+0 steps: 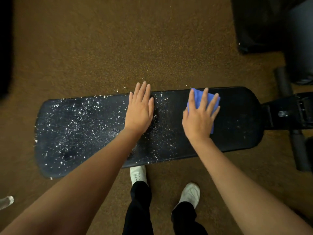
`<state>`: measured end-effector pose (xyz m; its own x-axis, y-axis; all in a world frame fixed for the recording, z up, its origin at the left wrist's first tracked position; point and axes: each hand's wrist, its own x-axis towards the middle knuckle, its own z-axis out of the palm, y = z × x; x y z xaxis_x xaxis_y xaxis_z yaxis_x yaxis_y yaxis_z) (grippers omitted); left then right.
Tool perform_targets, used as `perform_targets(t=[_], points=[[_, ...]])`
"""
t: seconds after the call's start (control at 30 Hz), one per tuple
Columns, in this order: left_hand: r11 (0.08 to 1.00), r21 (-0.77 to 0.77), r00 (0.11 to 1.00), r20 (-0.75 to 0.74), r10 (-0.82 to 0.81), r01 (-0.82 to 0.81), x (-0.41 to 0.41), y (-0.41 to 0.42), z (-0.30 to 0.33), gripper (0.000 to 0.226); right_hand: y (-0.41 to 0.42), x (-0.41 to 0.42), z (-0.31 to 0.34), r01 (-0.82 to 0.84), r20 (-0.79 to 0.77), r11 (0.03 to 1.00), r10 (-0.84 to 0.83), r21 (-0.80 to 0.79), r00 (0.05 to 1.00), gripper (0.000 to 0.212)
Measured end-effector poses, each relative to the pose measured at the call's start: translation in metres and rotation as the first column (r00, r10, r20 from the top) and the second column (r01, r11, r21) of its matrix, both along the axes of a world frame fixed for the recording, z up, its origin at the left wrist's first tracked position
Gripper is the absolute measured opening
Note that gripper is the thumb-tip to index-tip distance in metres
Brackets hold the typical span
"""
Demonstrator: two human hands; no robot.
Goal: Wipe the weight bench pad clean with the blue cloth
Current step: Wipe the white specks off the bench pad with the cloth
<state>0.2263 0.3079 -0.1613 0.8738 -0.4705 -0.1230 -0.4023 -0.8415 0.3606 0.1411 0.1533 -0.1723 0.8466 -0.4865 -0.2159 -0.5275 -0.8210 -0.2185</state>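
Two hands flat on bench pad (237,116): right hand (197,119) presses blue cloth (199,99), left hand (139,111) open, empty. Risk: sweeping white crumbs (71,119) onto floor.

We see only part of the cloth (196,97): the right hand (198,116) lies flat over most of it. The left hand (139,110) and both forearms hide strips of the pad (237,116). At 3 o'clock the bench frame (294,109) runs off the edge. At 1 o'clock a dark object (260,26) is too dim to identify. At 8 o'clock a pale shape (6,201) is cut off.
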Motion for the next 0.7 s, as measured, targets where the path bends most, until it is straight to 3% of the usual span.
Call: perform_targets(t=[0.13,0.33,0.53,0.7], points=[[0.999,0.007,0.998,-0.041,-0.044,0.044,0.008,-0.004,-0.004,0.058,0.006,0.022,-0.005,-0.049,0.023,0.999,0.049,-0.018,0.999,0.059],[0.997,0.040,0.995,-0.085,-0.055,0.059,0.007,-0.001,-0.008,0.049,-0.001,0.013,-0.008,-0.426,0.088,0.904,0.429,-0.048,0.899,0.057],[0.996,0.060,0.992,-0.109,-0.066,0.073,0.007,0.019,-0.009,0.049,0.002,0.039,-0.006,-0.064,0.103,0.998,0.065,-0.007,0.993,0.059],[0.995,0.037,0.989,-0.119,-0.087,0.092,0.008,0.024,-0.007,0.057,0.036,0.042,-0.005,-0.364,0.133,0.931,0.357,0.031,0.925,0.057]])
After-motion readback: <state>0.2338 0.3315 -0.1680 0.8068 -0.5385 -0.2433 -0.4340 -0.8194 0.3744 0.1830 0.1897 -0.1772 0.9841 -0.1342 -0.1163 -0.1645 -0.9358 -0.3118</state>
